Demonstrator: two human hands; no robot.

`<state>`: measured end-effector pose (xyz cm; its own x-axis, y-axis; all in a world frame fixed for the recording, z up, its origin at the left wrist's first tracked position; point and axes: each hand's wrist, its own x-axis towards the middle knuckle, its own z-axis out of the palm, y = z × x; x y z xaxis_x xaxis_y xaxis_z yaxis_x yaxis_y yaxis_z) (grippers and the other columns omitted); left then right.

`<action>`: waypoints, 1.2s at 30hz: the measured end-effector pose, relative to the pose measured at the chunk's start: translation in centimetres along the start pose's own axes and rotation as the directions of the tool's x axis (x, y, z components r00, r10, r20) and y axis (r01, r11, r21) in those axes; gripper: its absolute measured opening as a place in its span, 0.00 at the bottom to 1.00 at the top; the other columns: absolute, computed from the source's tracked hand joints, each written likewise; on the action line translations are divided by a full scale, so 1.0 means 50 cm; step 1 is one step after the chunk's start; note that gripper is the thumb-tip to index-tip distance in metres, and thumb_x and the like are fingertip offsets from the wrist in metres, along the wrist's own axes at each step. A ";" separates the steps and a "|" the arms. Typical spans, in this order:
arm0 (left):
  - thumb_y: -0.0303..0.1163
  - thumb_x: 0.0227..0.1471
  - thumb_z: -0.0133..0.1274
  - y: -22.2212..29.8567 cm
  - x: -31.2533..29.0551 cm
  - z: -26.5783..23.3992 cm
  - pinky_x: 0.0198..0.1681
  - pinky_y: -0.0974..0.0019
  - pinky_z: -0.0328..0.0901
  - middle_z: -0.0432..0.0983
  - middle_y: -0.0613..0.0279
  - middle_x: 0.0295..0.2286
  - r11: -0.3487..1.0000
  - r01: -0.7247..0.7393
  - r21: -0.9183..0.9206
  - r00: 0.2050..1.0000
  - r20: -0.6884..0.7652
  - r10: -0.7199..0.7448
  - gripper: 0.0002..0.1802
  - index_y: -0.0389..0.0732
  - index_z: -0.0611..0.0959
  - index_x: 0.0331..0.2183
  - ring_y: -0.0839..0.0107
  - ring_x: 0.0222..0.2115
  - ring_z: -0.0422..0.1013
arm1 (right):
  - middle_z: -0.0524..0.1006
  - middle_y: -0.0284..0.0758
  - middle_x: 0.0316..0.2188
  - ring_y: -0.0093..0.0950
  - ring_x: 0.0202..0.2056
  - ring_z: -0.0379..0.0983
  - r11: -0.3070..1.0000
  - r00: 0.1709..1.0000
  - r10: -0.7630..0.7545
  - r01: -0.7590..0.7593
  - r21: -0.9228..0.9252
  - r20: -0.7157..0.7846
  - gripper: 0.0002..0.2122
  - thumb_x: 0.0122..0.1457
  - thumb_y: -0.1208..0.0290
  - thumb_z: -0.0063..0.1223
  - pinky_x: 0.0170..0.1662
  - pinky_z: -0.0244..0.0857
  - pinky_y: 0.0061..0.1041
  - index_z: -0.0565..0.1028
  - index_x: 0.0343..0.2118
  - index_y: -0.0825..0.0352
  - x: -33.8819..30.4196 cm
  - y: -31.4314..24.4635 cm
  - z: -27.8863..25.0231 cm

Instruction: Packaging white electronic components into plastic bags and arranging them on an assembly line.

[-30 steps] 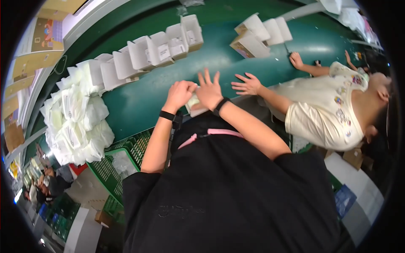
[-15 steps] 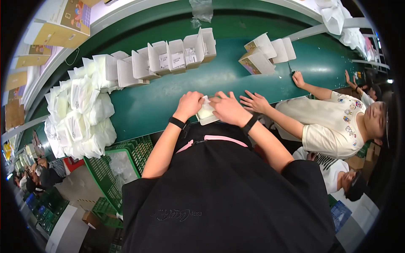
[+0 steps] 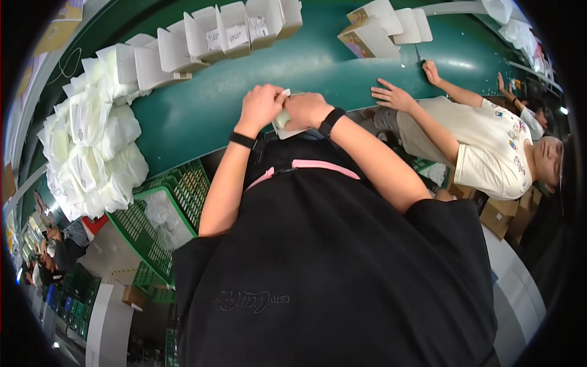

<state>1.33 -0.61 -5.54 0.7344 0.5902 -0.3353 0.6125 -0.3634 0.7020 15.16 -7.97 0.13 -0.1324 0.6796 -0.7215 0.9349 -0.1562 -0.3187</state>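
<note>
A small white open carton point(image 3: 288, 133) with something pale yellow-green in it sits at the near edge of the green table, in front of my body. My left hand point(image 3: 263, 107) is closed on the carton's left side, its thumb and fingertips at a raised white flap. From the right, my right hand point(image 3: 307, 111) curls over the same carton, fingers bent in at the opening and hiding much of the contents. Both hands meet at the carton's top. Whether the fingers also pinch the item inside, I cannot tell.
Pale items in white translucent bags point(image 3: 92, 131) are heaped at the left. Behind stands a row of open white boxes point(image 3: 235, 37), some holding printed papers. More open boxes point(image 3: 373, 30) stand at back right. A co-worker's hand point(image 3: 393, 96) hovers nearby. A green crate point(image 3: 147, 229) is below left.
The view has shifted, with table things sitting higher and further left. My right hand's fingers, spread before, have curled onto the carton. The co-worker's near hand has drawn further from mine.
</note>
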 end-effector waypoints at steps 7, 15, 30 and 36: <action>0.38 0.58 0.55 0.004 -0.022 0.003 0.41 0.47 0.73 0.83 0.48 0.32 0.995 0.009 0.099 1.000 -0.027 -0.006 0.13 0.44 0.89 0.39 0.43 0.36 0.78 | 0.82 0.46 0.39 0.45 0.42 0.81 0.986 0.932 -0.143 0.162 0.032 -0.332 0.16 0.56 0.64 0.56 0.46 0.74 0.46 0.78 0.44 0.70 -0.050 0.025 0.042; 0.53 0.68 0.45 -0.119 -0.059 0.029 0.54 0.54 0.71 0.76 0.38 0.53 0.949 0.082 -0.306 0.996 0.058 -0.067 0.32 0.35 0.77 0.58 0.49 0.52 0.76 | 0.75 0.48 0.55 0.48 0.54 0.73 0.962 0.904 -0.201 0.255 0.097 -0.378 0.30 0.54 0.55 0.64 0.50 0.72 0.49 0.72 0.59 0.62 -0.134 0.065 -0.030; 0.28 0.57 0.56 0.180 0.138 -0.133 0.40 0.61 0.74 0.76 0.47 0.49 0.997 0.028 -0.078 0.846 -0.529 -0.066 0.23 0.34 0.75 0.53 0.63 0.39 0.80 | 0.71 0.47 0.58 0.48 0.56 0.70 0.692 0.559 0.704 -0.403 0.599 -0.438 0.29 0.57 0.68 0.61 0.51 0.72 0.46 0.67 0.62 0.68 -0.149 0.216 0.029; 0.29 0.56 0.56 0.116 0.156 -0.147 0.39 0.53 0.73 0.73 0.45 0.52 0.953 -0.016 0.303 0.911 -0.389 0.139 0.27 0.35 0.72 0.57 0.52 0.34 0.78 | 0.74 0.45 0.54 0.45 0.53 0.73 0.942 0.332 0.310 -0.234 0.240 -0.891 0.27 0.58 0.71 0.59 0.50 0.73 0.40 0.67 0.61 0.69 -0.115 0.181 -0.099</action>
<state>8.46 7.17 0.52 0.6400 0.7675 0.0364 0.6608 -0.5739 0.4836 26.03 -9.74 4.43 0.5390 0.8157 0.2098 0.8326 -0.4785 -0.2789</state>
